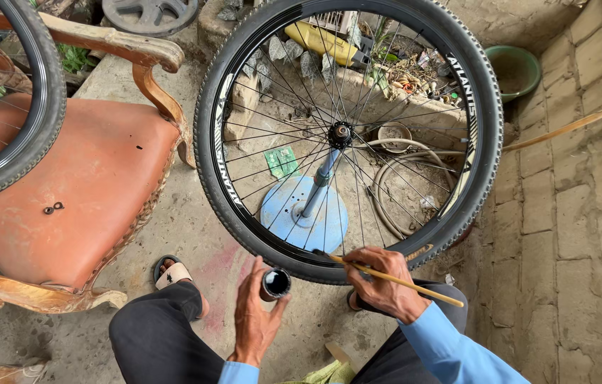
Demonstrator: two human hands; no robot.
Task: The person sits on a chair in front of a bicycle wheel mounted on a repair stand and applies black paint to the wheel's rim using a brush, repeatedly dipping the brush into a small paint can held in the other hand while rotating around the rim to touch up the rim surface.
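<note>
My left hand, low centre, curls its fingers around a small black pot; my right hand pinches a thin brush against the bicycle wheel above.

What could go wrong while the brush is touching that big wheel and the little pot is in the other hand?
The small black pot in the left hand is open on top, so it might spill if tipped. The wheel sits on a thin blue stand and could turn, making the brush in the right hand slip and smear.
</note>
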